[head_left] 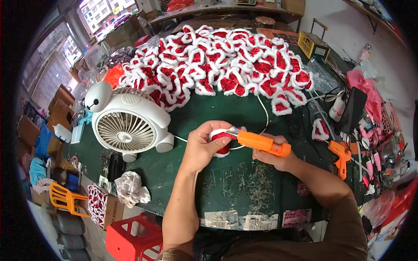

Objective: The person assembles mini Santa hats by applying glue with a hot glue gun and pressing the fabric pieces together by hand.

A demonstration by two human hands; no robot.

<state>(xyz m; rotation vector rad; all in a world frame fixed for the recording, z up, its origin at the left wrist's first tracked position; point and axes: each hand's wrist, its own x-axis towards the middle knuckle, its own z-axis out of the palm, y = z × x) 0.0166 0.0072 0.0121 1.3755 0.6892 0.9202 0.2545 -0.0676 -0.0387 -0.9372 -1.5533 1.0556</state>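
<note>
My left hand (200, 147) pinches a small red velvet piece with white fluffy trim (223, 150) above the middle of the green table (235, 182). My right hand (278, 157) is wrapped round an orange hot glue gun (262, 142). The gun's metal nozzle points left and meets the upper edge of the piece, close to my left thumb and fingers; whether glue is coming out cannot be made out. A large heap of similar red and white pieces (217, 65) covers the back of the table.
A white fan (126, 130) stands to the left. At right lie a second orange glue gun (341, 157), a single trimmed piece (320, 129) and tangled cords. Crumpled paper (131, 189) rests at the front left, above a red stool (126, 239).
</note>
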